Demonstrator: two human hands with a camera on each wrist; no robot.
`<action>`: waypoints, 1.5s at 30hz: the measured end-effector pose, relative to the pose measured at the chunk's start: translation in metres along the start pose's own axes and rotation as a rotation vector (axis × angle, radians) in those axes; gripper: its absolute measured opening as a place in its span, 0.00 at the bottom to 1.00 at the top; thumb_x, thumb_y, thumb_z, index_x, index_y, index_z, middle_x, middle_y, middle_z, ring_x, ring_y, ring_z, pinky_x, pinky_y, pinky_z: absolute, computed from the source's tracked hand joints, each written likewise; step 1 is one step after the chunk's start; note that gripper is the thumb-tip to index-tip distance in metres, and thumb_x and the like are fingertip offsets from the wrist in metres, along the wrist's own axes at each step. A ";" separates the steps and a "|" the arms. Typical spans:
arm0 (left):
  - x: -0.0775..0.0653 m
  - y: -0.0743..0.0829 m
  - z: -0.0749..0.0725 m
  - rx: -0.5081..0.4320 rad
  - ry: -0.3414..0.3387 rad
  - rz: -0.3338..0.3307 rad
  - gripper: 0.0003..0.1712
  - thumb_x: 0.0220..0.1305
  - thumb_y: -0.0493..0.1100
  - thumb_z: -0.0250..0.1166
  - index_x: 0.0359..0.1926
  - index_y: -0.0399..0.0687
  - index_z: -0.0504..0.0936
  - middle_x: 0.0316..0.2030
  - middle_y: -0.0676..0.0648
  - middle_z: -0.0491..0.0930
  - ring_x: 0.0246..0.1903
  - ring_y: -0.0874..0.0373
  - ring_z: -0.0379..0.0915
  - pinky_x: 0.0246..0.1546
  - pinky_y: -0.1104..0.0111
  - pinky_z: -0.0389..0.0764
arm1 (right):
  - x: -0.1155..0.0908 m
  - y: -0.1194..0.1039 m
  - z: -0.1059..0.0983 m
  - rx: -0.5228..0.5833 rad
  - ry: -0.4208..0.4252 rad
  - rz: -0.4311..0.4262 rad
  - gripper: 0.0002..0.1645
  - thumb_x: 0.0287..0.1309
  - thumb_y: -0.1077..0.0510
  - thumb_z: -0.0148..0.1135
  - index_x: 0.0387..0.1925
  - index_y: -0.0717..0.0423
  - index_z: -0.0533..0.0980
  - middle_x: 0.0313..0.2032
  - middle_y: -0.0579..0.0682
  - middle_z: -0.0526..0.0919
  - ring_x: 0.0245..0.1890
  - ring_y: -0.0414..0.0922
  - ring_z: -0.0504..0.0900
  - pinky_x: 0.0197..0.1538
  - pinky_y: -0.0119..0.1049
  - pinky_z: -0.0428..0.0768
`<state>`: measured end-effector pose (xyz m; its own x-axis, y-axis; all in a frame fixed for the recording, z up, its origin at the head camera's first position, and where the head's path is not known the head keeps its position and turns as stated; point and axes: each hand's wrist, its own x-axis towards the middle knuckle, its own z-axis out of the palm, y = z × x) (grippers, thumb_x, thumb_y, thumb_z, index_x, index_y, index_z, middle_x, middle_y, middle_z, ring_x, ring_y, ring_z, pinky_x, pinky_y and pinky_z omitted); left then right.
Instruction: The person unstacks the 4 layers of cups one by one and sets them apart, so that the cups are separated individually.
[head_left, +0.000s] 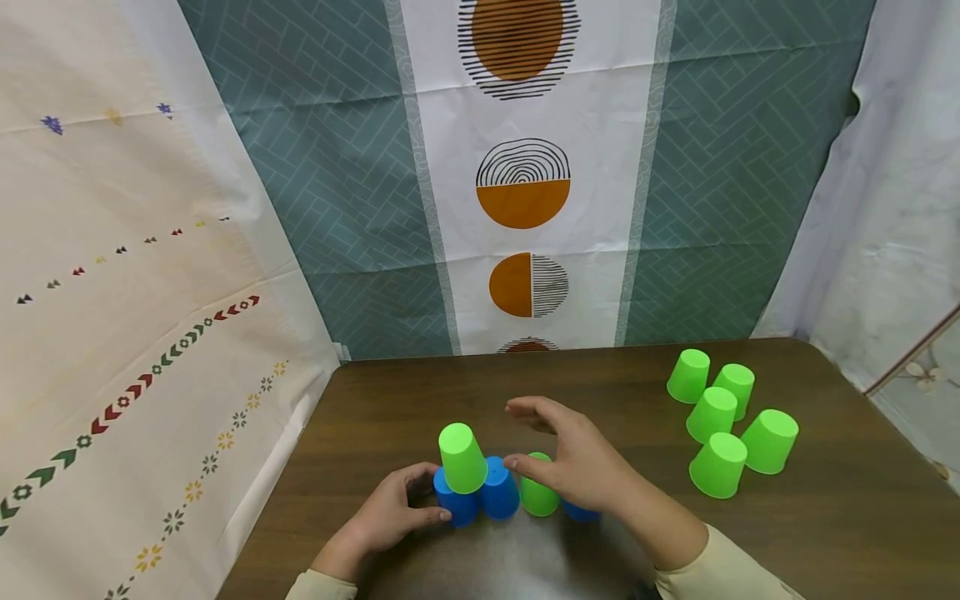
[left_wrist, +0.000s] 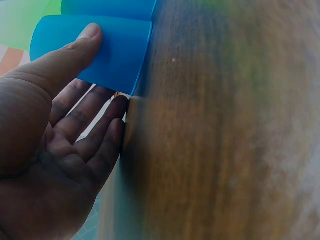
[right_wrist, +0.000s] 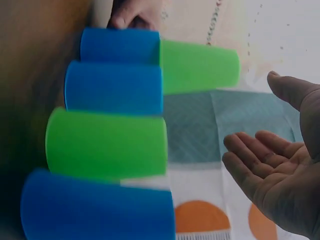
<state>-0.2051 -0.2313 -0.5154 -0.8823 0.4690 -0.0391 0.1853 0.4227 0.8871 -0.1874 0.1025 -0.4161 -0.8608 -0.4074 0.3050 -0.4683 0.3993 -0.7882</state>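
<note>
the left hand (head_left: 397, 510) grips the left blue cup (head_left: 457, 505); the upper green cup (head_left: 462, 458), bridging it and the second blue cup (head_left: 499, 492), stands left of the relaxed, empty right hand (head_left: 577, 457).

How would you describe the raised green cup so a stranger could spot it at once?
On the brown table, find the row of four cups. At its left end, which the left hand touches, stand two blue cups. The raised green cup sits upside down atop that pair; every other cup stands directly on the table.
</note>
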 end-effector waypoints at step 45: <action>0.000 -0.003 0.000 0.038 -0.010 -0.007 0.29 0.63 0.49 0.78 0.62 0.48 0.80 0.58 0.49 0.84 0.63 0.46 0.78 0.65 0.46 0.75 | 0.029 -0.012 0.060 -0.039 -0.059 0.017 0.32 0.64 0.48 0.75 0.66 0.48 0.75 0.61 0.44 0.81 0.52 0.43 0.83 0.55 0.45 0.86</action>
<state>-0.2055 -0.2325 -0.5184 -0.8795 0.4734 -0.0497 0.1957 0.4548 0.8688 -0.1948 0.0361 -0.4300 -0.8559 -0.4475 0.2594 -0.4624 0.4375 -0.7712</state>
